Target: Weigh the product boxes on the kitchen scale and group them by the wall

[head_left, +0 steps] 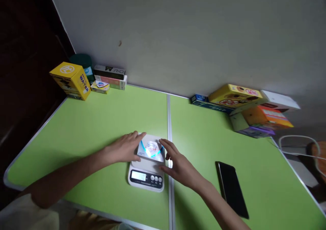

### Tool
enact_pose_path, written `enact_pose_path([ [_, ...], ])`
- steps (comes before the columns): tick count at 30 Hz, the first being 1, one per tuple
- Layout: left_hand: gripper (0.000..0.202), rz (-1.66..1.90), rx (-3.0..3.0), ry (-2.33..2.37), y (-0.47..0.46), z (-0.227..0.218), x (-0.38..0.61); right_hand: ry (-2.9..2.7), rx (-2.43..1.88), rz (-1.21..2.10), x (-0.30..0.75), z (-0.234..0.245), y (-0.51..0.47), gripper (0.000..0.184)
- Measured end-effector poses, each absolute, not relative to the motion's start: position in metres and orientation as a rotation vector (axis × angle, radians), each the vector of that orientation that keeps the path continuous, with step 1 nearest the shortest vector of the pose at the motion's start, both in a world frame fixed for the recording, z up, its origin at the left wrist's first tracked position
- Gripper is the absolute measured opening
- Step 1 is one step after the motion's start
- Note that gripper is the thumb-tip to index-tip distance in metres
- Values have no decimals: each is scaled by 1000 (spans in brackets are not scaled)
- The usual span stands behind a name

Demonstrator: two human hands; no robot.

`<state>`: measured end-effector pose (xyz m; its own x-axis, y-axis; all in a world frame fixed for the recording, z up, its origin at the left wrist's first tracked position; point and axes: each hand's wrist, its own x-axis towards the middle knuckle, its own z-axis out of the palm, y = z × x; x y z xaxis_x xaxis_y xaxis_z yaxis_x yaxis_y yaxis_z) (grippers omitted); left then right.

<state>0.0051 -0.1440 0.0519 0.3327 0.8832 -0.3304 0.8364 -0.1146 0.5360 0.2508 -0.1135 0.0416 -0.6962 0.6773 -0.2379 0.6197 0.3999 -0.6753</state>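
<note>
A white digital kitchen scale (146, 188) lies on the green table, its display lit with digits too blurred to read surely. On its platform sits a small flat white box (150, 150) with a shiny blue arc and a printed emblem. My left hand (127, 148) is at the box's left side, fingers stretched over its far corner and thumb apart near the platform. At the right side, my right hand (177, 164) has its fingers spread, fingertips by the box's right edge and thumb by the platform. Whether either hand presses on the box, I cannot tell.
A black phone (232, 189) lies on the right. Along the wall stand a yellow box (72, 80), a small soap-sized box (100, 87) and stacked slim boxes (110, 77) at left. Several cartons, including a yellow one (234, 96), lean at right. A seam (170, 138) divides the table.
</note>
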Motion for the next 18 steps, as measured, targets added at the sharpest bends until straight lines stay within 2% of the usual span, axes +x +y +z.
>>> enact_pose_path([
  [5,58,243,2002,1504,-131,51,-3,-2539,-1076,1105,229,45,-95,52],
  [9,65,654,1902,1680,-112,49,-48,-2476,-968,949,177,51,-49,47],
  [13,64,1140,1690,1972,-90,29,-99,-2382,-889,904,79,40,7,50],
  [15,66,1250,1605,2101,-81,15,-120,-2368,-864,907,27,31,33,54],
  [18,71,1190,1613,2238,-70,-4,-146,-2388,-846,887,-39,20,62,60],
])
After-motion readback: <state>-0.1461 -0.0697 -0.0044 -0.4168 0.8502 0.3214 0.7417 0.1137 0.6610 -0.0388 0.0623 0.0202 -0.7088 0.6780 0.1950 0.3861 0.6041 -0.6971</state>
